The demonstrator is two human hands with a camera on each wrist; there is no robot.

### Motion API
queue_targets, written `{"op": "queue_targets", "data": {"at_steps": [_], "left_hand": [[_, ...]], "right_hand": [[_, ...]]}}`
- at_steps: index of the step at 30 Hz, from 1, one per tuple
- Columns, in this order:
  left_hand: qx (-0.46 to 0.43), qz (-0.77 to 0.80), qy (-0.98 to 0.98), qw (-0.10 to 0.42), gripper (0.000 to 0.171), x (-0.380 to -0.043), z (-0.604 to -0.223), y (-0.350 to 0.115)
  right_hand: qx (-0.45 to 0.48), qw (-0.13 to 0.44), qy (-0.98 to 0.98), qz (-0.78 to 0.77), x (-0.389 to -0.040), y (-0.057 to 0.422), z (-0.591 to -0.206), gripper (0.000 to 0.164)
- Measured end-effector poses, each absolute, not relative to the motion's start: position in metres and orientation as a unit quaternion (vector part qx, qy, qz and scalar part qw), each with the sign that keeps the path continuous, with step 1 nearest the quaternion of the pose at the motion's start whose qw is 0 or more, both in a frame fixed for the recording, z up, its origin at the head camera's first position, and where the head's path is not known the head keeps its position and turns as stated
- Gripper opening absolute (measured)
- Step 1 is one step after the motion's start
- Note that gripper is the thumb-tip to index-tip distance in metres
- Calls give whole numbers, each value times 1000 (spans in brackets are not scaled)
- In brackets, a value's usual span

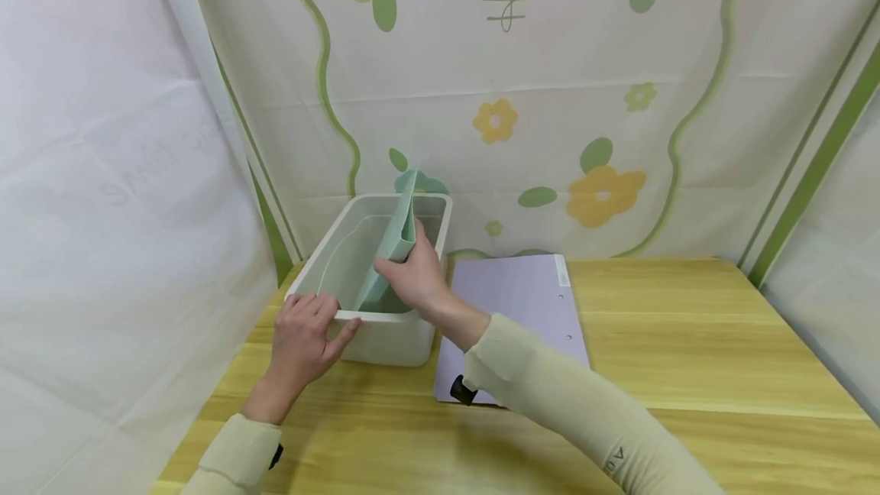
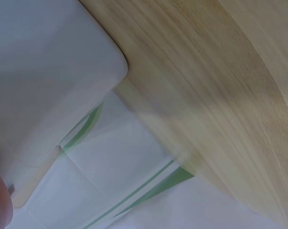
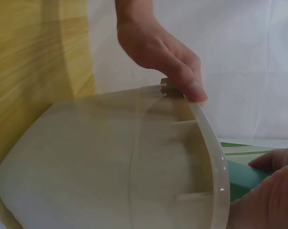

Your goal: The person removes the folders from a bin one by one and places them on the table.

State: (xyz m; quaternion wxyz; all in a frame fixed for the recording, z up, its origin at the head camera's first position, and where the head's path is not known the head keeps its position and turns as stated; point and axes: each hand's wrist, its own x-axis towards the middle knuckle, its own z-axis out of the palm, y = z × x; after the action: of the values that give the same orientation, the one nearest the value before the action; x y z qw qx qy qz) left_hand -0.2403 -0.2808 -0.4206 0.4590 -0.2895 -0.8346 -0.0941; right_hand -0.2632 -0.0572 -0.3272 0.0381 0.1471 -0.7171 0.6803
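A white plastic bin (image 1: 385, 355) stands on the table; its outer wall (image 3: 96, 157) fills much of the right wrist view. My left hand (image 1: 305, 336) grips the near left corner of its rim, fingers over the edge and thumb outside. With my right hand (image 1: 417, 272) I hold a mint-green folder (image 1: 390, 244) by its near edge. The folder leans inside the bin, its far upper corner sticking above the rim; its lower end is partly hidden by the bin's front. In the left wrist view only a fingertip (image 2: 0, 200) shows beside the bin.
A flat purple folder (image 1: 509, 281) with a white label and punched holes lies right of the bin, partly under my right forearm. The wooden table (image 1: 687, 342) extends to the right. Flower-printed fabric (image 1: 440, 59) hangs behind, and white fabric (image 1: 124, 250) on the left.
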Motion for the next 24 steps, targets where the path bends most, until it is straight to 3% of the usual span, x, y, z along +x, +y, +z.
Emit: {"op": "queue_targets", "data": {"at_steps": [8,16,24], "left_hand": [[-287,-91,-838,455,58,-239,-420,-280],[-287,-96,-835,460,58,-238,-420,-281],[-288,-94,-832,465,58,-238,-420,-281]], "right_hand": [[123,28,-681,722,-263,-58,-327,69],[108,70,-693,710,-262,-55,-327,65],[137,144,-711,675,-266,-47,-326,41]]}}
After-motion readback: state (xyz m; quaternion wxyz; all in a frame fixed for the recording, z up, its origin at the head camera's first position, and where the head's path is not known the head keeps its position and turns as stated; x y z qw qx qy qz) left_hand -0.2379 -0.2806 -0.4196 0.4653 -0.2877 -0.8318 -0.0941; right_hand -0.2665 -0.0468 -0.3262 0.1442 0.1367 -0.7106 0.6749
